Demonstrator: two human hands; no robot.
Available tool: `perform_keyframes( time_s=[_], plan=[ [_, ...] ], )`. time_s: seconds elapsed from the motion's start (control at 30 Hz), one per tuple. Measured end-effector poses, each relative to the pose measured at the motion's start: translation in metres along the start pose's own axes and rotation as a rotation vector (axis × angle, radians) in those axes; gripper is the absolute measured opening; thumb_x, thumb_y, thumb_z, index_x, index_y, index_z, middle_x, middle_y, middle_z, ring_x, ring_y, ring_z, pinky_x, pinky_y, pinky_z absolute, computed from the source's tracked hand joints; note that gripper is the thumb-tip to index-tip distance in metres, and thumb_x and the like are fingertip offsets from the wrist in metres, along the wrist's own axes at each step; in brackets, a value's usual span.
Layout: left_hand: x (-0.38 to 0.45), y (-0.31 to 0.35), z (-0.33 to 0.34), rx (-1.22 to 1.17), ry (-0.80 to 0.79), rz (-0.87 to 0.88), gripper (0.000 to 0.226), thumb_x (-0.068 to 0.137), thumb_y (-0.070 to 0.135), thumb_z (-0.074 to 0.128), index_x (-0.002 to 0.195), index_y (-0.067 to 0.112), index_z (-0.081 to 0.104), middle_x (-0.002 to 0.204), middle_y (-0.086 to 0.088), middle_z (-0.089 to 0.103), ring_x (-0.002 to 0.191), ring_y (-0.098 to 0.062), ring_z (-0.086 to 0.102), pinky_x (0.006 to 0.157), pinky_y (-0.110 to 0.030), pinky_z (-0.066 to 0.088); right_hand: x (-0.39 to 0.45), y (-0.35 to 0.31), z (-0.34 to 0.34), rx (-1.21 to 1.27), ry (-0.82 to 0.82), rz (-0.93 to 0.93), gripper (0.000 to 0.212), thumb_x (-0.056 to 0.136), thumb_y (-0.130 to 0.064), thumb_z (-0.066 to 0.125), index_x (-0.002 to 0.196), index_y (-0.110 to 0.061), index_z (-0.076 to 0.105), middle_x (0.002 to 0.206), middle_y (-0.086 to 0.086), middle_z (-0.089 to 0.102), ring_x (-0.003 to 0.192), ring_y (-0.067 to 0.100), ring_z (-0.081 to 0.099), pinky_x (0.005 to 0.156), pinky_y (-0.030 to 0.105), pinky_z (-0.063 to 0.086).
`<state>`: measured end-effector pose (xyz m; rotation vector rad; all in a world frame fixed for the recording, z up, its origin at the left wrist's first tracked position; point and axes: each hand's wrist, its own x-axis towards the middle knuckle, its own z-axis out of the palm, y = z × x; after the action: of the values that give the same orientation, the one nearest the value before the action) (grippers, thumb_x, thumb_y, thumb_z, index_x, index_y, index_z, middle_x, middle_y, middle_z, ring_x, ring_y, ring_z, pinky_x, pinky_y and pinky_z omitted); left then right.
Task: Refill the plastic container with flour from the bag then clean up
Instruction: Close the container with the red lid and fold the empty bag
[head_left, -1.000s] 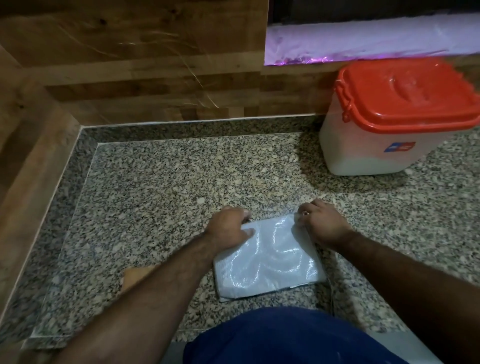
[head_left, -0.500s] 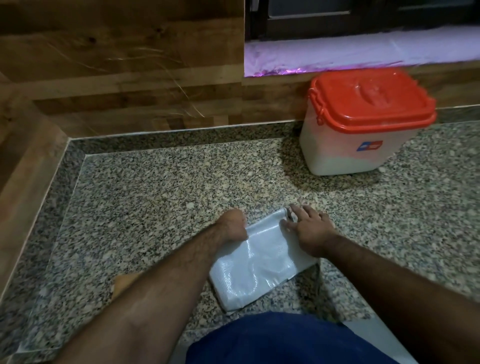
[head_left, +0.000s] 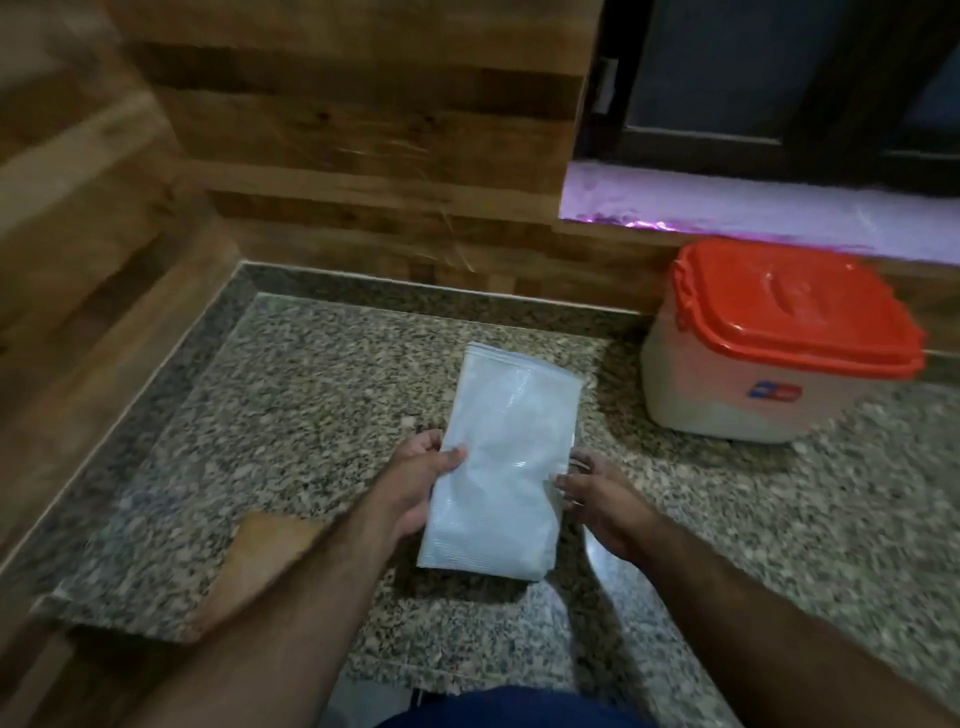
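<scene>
At the six o'clock side of the speckled granite counter (head_left: 311, 405), the folded white bag (head_left: 501, 467) is lifted clear of the stone, standing on its long axis with the crimped top edge pointing to twelve o'clock; the left hand (head_left: 415, 483) grasps its nine o'clock edge, thumb laid over the front face and fingers curled behind; the right hand (head_left: 597, 499) sits at the three o'clock edge with fingers spread and loose, touching or just beside the bag, and whether it truly grips I cannot tell. The plastic container (head_left: 769, 358) stands at two o'clock, well apart from the bag, its orange lid (head_left: 789, 306) closed and a pale fill showing through the wall; so the pouring looks finished and the tidying is in hand.

Judging by how flat it lies and how its face creases, the bag is likely empty or nearly so: light, limp, and glossy enough to slide between fingers; a pinch at one edge would let the far end droop, so hold is best taken at both long edges near the middle, or across the folded thickness, where the layers stiffen it. A trace of flour may remain inside; keeping the crimped end uppermost should stop it dusting the counter.
</scene>
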<state>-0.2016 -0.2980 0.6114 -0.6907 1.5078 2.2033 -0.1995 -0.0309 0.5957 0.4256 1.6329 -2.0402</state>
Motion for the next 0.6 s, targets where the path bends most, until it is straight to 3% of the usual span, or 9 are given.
perform_keyframes(
  time_s=[0.1, 0.23, 0.3, 0.37, 0.43, 0.6],
  plan=[
    [-0.016, -0.006, 0.004, -0.145, 0.019, 0.022, 0.024, 0.099, 0.000, 0.070, 0.123, 0.003, 0.064, 0.117, -0.027, 0.078, 0.087, -0.034, 0.078, 0.072, -0.048, 0.067, 0.008, -0.017, 0.005, -0.044, -0.135, 0.009, 0.043, 0.092, 0.013, 0.062, 0.132, -0.003, 0.064, 0.131, 0.024, 0.072, 0.109, 0.037, 0.074, 0.081, 0.044, 0.065],
    [-0.036, -0.008, -0.005, -0.080, 0.046, 0.108, 0.037, 0.097, -0.006, 0.070, 0.132, 0.004, 0.063, 0.129, -0.021, 0.077, 0.113, -0.037, 0.075, 0.100, -0.055, 0.060, 0.011, -0.042, 0.006, -0.104, -0.179, 0.018, 0.047, 0.094, 0.014, 0.057, 0.133, -0.011, 0.065, 0.127, 0.018, 0.076, 0.111, 0.038, 0.074, 0.086, 0.048, 0.064],
    [-0.051, -0.007, -0.010, 0.039, 0.041, 0.140, 0.041, 0.097, -0.007, 0.070, 0.133, 0.010, 0.065, 0.127, -0.016, 0.079, 0.121, -0.037, 0.073, 0.107, -0.058, 0.054, 0.010, -0.051, 0.006, -0.154, -0.197, 0.013, 0.044, 0.095, 0.012, 0.057, 0.130, -0.013, 0.065, 0.126, 0.018, 0.076, 0.113, 0.041, 0.074, 0.094, 0.059, 0.060],
    [-0.068, -0.008, -0.014, 0.084, 0.080, 0.173, 0.041, 0.097, -0.009, 0.068, 0.134, 0.010, 0.067, 0.125, -0.016, 0.080, 0.119, -0.034, 0.074, 0.104, -0.053, 0.055, 0.009, -0.054, 0.007, -0.194, -0.227, 0.010, 0.044, 0.095, 0.015, 0.056, 0.128, -0.012, 0.066, 0.126, 0.020, 0.076, 0.114, 0.044, 0.073, 0.099, 0.065, 0.056],
    [-0.086, -0.013, -0.015, 0.093, 0.157, 0.203, 0.038, 0.097, -0.010, 0.067, 0.132, 0.005, 0.067, 0.122, -0.018, 0.080, 0.109, -0.028, 0.076, 0.094, -0.044, 0.059, 0.005, -0.054, 0.016, -0.241, -0.257, 0.016, 0.046, 0.094, 0.018, 0.054, 0.126, -0.011, 0.068, 0.123, 0.019, 0.077, 0.111, 0.042, 0.075, 0.095, 0.062, 0.059],
    [-0.131, -0.054, -0.023, 0.013, 0.357, 0.229, 0.031, 0.097, -0.010, 0.068, 0.125, 0.003, 0.071, 0.117, -0.018, 0.082, 0.104, -0.029, 0.077, 0.098, -0.052, 0.060, -0.006, -0.037, 0.039, -0.314, -0.395, 0.039, 0.046, 0.089, 0.022, 0.052, 0.121, -0.005, 0.070, 0.119, 0.020, 0.078, 0.106, 0.041, 0.075, 0.093, 0.060, 0.058]
  ],
)
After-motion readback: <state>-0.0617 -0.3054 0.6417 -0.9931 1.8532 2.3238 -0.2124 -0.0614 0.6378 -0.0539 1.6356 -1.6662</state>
